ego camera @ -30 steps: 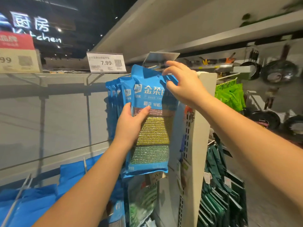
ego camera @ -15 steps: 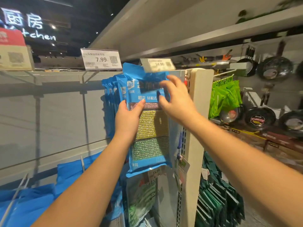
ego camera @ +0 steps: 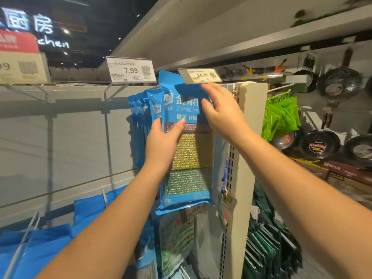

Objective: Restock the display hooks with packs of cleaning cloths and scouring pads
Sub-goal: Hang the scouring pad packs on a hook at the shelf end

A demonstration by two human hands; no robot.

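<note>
Blue pack of scouring pads (ego camera: 187,137) hangs at the front of a row of like packs (ego camera: 141,117), under a 14.90 price tag (ego camera: 200,75). Left hand (ego camera: 163,141) grips its left edge, thumb across the front. Right hand (ego camera: 221,111) lies against its upper right with loosely spread, slightly bent fingers.

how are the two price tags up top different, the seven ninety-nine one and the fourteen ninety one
The 7.99 tag is larger and sharp, while the 14.90 tag is smaller and blurred. The 7.99 tag sits out over bare shelf backing with no hand near it; the 14.90 tag sits right above the front pack of scouring pads, just over the right hand. Both are white with dark print.
</note>
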